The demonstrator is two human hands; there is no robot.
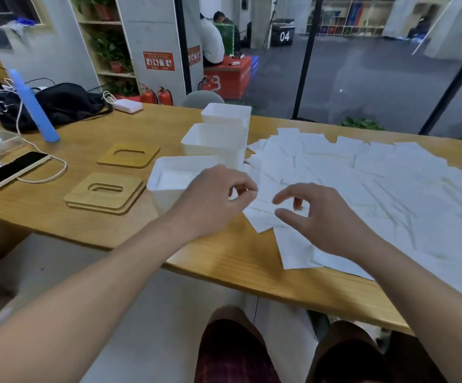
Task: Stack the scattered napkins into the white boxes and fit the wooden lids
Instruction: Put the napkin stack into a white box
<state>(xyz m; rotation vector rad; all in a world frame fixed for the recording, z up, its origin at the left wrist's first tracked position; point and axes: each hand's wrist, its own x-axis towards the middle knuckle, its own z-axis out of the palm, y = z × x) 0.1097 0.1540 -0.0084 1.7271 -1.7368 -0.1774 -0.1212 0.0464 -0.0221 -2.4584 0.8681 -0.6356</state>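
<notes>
The wooden table (58, 217) is carrying a wide spread of napkins (362, 189) across its right half, reaching the near edge. Three white boxes (216, 139) are lining up toward the far edge at centre, with wooden lids (105, 193) lying left of them. Gathering seems to be just beginning; next, a napkin needs lifting into the nearest box (169, 178). The right hand (321, 222) is hovering half-spread over the napkins, holding nothing. The left hand (213, 197) is curling loosely, apparently empty.

left hand (213, 200) hides nearest box's (169, 175) front corner | napkins (362, 189) blurred, cut off right
</notes>
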